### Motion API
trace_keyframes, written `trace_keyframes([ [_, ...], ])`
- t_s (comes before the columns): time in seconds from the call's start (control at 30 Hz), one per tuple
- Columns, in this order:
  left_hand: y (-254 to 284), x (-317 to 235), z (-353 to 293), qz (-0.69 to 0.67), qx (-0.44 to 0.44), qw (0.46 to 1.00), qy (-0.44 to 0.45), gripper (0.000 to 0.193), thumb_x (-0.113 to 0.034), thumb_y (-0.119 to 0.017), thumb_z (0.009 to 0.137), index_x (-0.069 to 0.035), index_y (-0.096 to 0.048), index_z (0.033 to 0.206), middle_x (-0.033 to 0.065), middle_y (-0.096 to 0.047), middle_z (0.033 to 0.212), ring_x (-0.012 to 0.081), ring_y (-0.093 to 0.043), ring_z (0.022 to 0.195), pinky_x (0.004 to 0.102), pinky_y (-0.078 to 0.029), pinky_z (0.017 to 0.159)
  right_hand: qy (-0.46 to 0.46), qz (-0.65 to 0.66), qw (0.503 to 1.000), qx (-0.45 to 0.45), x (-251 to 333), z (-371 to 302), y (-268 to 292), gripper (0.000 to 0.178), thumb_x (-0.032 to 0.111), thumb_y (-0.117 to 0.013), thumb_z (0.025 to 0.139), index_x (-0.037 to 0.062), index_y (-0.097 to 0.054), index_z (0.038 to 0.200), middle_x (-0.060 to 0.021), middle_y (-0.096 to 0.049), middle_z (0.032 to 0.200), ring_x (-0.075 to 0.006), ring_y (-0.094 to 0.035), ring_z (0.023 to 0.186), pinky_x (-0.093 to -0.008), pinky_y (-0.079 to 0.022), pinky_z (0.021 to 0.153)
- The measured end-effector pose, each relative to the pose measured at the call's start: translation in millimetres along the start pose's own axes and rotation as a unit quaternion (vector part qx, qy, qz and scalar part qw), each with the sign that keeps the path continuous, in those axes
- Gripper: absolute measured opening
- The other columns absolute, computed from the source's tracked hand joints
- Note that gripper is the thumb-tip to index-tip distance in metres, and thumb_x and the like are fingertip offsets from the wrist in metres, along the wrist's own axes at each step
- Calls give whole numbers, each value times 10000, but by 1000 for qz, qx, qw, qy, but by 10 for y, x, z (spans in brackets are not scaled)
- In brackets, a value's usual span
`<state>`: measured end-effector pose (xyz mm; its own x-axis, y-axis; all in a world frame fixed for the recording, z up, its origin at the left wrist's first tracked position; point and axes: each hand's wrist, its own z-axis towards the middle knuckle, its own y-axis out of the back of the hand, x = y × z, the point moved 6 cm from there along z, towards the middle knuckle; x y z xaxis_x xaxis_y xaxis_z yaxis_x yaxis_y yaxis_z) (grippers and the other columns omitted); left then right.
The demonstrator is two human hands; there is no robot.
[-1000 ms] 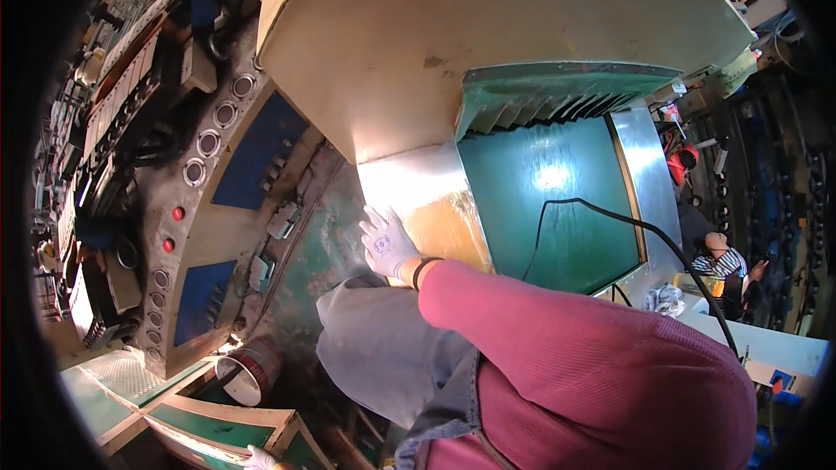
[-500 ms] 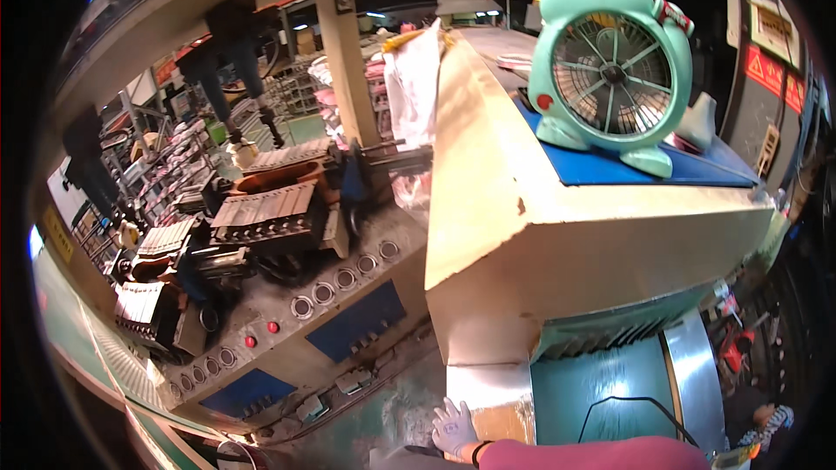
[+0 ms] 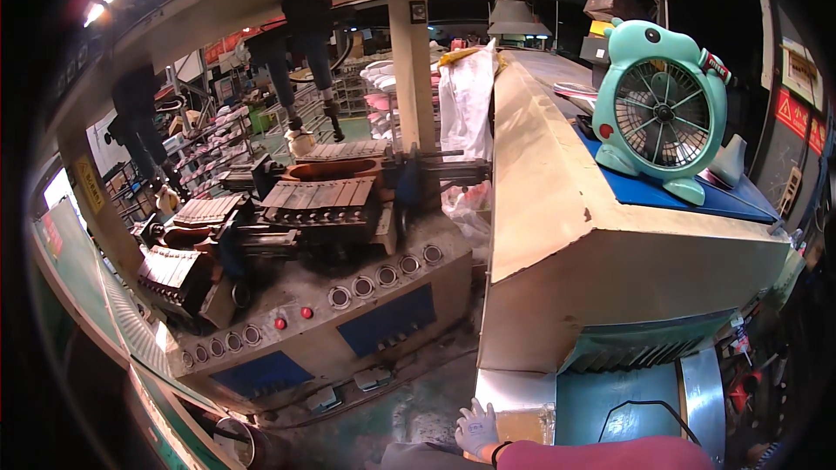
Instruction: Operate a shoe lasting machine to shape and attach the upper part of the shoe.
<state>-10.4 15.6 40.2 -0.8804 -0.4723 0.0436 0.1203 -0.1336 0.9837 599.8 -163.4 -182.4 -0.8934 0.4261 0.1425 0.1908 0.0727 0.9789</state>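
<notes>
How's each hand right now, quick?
Left hand: not in view, cannot tell.
Right hand: open, spread at the edge of the metal panel, nothing visible in it.

At upper right, a fan (image 3: pixel 664 111) stands atop a housing (image 3: pixel 640 283). A machine (image 3: pixel 387 322) occupies the left; the right hand (image 3: pixel 476 431), lower centre.

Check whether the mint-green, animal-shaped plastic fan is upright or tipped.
Upright: the fan stands on its feet atop the flat blue sheet.
</notes>
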Motion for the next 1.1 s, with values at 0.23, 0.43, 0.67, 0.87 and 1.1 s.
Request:
trace_keyframes([
  [0.23,-257,245,91,12,-139,987,-75,805,-572,-689,885,1,-521,1425,260,-573,1333,449,-594,1170,570,-518,952,-3,-10,1000,-27,46,-11,-17,348,343,-561,892,163,-766,1108,-21,-584,1460,-311,-333,1506,-658,-195,1186],
  [0.43,-97,142,33,-24,-99,994,-32,722,-517,-693,892,-9,-556,1387,252,-604,1291,442,-612,1135,555,-514,963,-7,-17,999,-50,56,-23,52,297,309,-563,884,173,-772,1045,-25,-600,1418,-323,-339,1490,-636,-198,1189],
  [0.67,-57,182,-46,-22,-90,995,-38,757,-553,-598,956,-29,-486,1490,257,-578,1379,427,-593,1194,538,-491,1015,-4,-29,998,-58,51,-32,78,305,311,-555,893,151,-768,1041,-26,-599,1397,-314,-338,1492,-635,-214,1178],
  [0.87,-27,141,-68,-46,-88,994,-42,740,-550,-600,957,-9,-519,1454,272,-608,1323,444,-597,1173,530,-486,1029,0,-15,998,-66,29,-54,73,315,320,-557,891,140,-759,1053,-32,-598,1391,-312,-342,1490,-629,-225,1170],
  [1.1,62,56,-139,-111,-103,985,-79,644,-406,-669,952,37,-543,1402,305,-598,1322,454,-589,1176,503,-483,1046,7,-20,997,-71,29,-27,1,307,316,-560,893,142,-764,1043,-38,-600,1395,-325,-347,1486,-635,-223,1173],
])
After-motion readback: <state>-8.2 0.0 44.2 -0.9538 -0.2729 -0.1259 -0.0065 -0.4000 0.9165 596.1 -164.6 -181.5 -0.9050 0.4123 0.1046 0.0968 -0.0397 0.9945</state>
